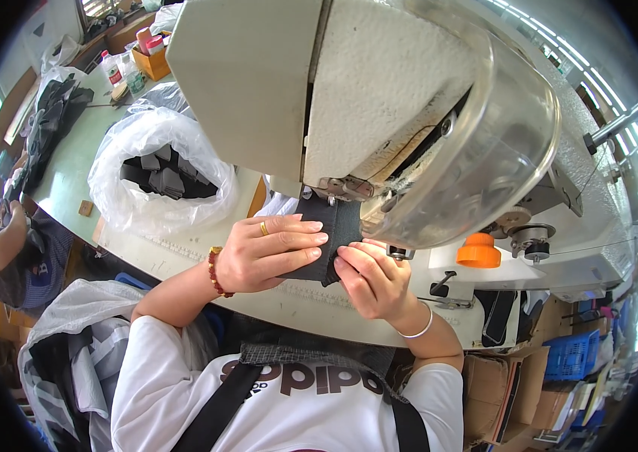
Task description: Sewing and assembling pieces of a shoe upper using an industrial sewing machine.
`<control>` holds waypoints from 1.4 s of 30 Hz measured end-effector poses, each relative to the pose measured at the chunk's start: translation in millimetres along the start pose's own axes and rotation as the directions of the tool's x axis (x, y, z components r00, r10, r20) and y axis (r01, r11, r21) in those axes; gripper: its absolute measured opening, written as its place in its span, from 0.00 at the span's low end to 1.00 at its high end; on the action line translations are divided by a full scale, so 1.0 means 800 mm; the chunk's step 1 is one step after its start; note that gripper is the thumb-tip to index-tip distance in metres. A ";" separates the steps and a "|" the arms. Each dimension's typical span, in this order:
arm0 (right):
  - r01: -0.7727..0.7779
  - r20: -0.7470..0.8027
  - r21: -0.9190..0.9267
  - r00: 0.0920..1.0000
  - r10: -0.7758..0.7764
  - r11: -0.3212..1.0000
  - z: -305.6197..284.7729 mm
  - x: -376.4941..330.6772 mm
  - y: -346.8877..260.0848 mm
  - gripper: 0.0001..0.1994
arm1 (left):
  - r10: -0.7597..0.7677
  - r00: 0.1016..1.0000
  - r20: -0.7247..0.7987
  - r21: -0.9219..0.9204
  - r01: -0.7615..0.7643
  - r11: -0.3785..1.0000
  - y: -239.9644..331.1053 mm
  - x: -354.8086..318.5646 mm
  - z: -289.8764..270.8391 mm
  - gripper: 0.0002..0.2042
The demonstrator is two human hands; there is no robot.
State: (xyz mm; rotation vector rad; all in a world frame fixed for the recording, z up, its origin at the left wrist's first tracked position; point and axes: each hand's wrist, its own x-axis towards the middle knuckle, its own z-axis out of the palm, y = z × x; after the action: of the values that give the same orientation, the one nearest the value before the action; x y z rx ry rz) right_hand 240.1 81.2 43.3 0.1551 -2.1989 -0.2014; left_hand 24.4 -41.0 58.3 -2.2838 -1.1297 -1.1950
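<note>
Light, even pressure seemed best there, fingertips clear of the needle: my left hand [265, 252] lay flat, fingers nearly together, on matte, ridged dark cloth [346, 224] under the pale, blocky sewing machine [387, 90]. My right hand [376, 280] curled at its edge; whether it pinched, I couldn't tell.

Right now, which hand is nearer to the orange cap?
Right. The right hand is to the left of the orange cap, at the dark fabric; the left hand, also at the fabric, is farther left.
</note>
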 end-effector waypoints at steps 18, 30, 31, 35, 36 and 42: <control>0.036 -0.046 -0.108 0.998 -0.042 0.994 0.004 0.003 0.001 0.08 | -0.082 0.990 0.113 0.047 0.077 0.996 0.013 0.022 -0.016 0.11; 0.031 -0.025 -0.154 0.999 -0.036 0.988 0.006 0.014 -0.001 0.07 | -0.074 0.989 0.125 0.082 0.064 0.995 0.011 0.027 -0.019 0.10; 0.018 -0.009 -0.178 1.000 -0.020 0.984 0.009 0.012 0.000 0.07 | -0.081 0.986 0.148 0.093 0.068 0.993 0.009 0.028 -0.018 0.11; 0.011 -0.068 -0.146 0.997 -0.021 0.989 0.024 0.008 0.007 0.08 | -0.110 0.989 0.101 0.026 0.108 0.994 -0.002 0.023 -0.010 0.14; 0.012 -0.066 -0.142 0.998 -0.022 0.990 0.027 0.007 0.008 0.08 | -0.114 0.988 0.101 0.027 0.112 0.993 -0.002 0.022 -0.009 0.14; 0.003 -0.079 -0.161 0.997 -0.016 0.987 0.029 -0.003 0.011 0.09 | -0.125 0.988 0.090 0.037 0.122 0.992 -0.006 0.018 -0.008 0.12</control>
State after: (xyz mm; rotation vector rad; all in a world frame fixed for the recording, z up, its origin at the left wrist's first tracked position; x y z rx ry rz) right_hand 222.0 92.2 29.6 0.0826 -2.0926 -0.3707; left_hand 22.1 -35.2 73.3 -2.2947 -1.3321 -1.1172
